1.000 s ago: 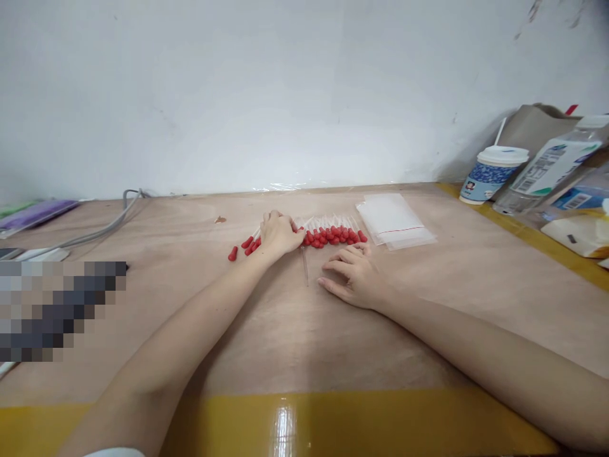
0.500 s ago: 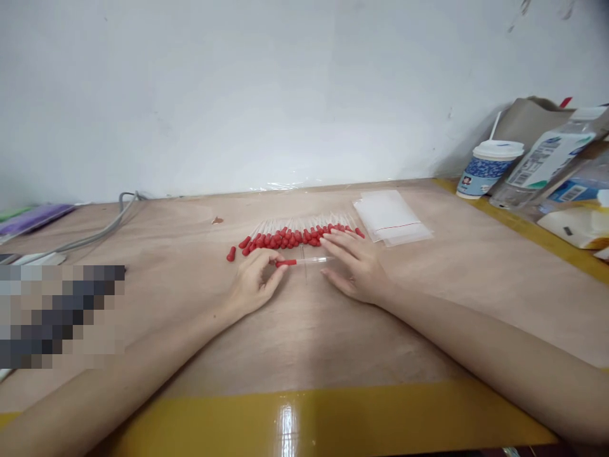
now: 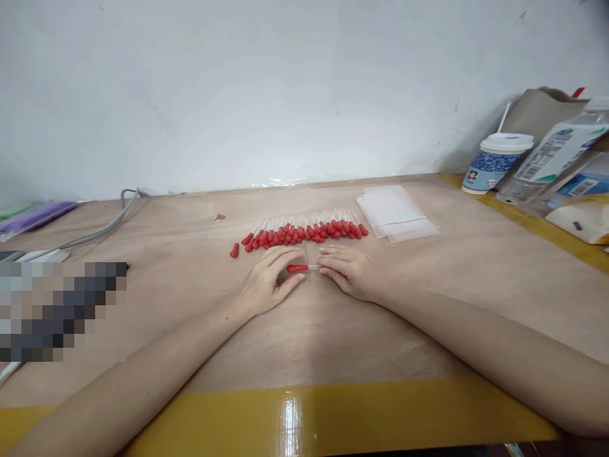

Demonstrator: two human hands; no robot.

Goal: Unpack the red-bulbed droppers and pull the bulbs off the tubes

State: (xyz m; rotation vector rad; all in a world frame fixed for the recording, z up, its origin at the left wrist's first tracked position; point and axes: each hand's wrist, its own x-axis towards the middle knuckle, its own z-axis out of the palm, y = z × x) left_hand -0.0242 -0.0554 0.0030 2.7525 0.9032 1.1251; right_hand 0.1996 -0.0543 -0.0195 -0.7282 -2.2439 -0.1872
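A dropper with a red rubber bulb and a clear tube lies crosswise between my hands. My right hand pinches its tube end, and the tip is hidden by the fingers. Around the bulb, my left hand curves with thumb and fingers apart; the bulb shows freely in the gap. A thin clear tube without a visible bulb lies lengthwise beneath the dropper. Just beyond the hands is a row of droppers with red bulbs, their clear tubes pointing at the wall. One loose red bulb lies left of the row.
Clear plastic bags lie right of the droppers. At the far right stand a paper cup with a straw and a plastic bottle. A grey cable and a purple packet are at the left. Yellow tape covers the front edge.
My right hand has closed on the tube end of the dropper. My left fingers have opened off the red bulb. The camera view has shifted slightly.
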